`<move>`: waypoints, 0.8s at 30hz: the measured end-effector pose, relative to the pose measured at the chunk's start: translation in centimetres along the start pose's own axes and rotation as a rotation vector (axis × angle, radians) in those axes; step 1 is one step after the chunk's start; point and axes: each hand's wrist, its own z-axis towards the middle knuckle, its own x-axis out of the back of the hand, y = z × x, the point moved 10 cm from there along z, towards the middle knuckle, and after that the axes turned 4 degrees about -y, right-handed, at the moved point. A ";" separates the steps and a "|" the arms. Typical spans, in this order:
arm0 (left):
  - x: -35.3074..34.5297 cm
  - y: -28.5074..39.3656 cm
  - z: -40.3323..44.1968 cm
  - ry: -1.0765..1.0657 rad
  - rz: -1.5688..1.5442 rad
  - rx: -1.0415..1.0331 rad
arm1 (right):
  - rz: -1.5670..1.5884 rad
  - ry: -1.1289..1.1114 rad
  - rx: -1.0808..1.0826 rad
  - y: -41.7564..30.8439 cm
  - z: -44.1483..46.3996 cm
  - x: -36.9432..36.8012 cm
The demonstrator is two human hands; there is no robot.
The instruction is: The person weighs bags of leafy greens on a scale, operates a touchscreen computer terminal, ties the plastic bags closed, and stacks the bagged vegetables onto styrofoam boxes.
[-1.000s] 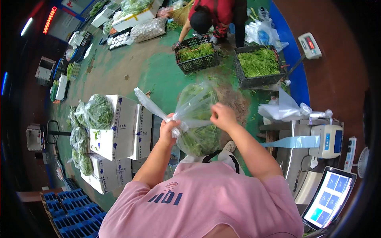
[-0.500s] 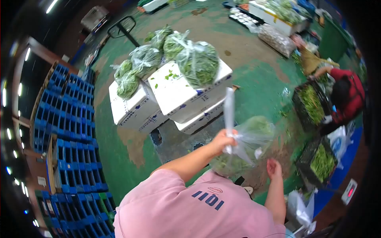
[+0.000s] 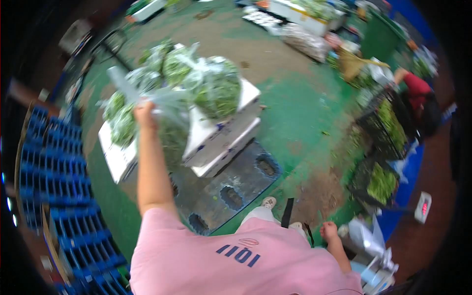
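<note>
My left hand [image 3: 146, 114] is closed around the gathered neck of a clear plastic bag of greens [image 3: 173, 140], held out over the white foam boxes. The bag hangs beside the upper white box [image 3: 200, 140], partly hidden by my forearm. Other tied bags of greens [image 3: 216, 93] rest on the boxes, just beyond and to the right of my hand. Low at the right, my right hand [image 3: 328, 230] hangs away from the bag with its fingers curled; what they hold, if anything, is too small to make out.
The boxes stand on a dark pallet [image 3: 231, 184]. Blue pallets [image 3: 54, 169] are stacked at the left. At the right, a co-worker in a red top [image 3: 418, 91] bends near black crates [image 3: 361, 120] of greens. A scale display [image 3: 423, 206] stands lower right.
The view has turned toward the boxes. My left hand has carried the bag left, over to them. My right hand has come away from the bag and dropped to the right.
</note>
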 end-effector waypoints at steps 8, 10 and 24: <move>-5.4 -10.9 6.2 -0.467 0.939 -0.131 | -0.115 0.150 0.022 -0.6 -5.0 1.1; -10.2 -8.3 -2.2 -0.421 1.476 0.024 | -0.109 0.167 -0.008 0.9 -5.2 1.6; -45.5 4.2 -49.8 -1.468 -0.028 0.029 | 0.188 0.392 -0.054 16.0 -13.5 5.5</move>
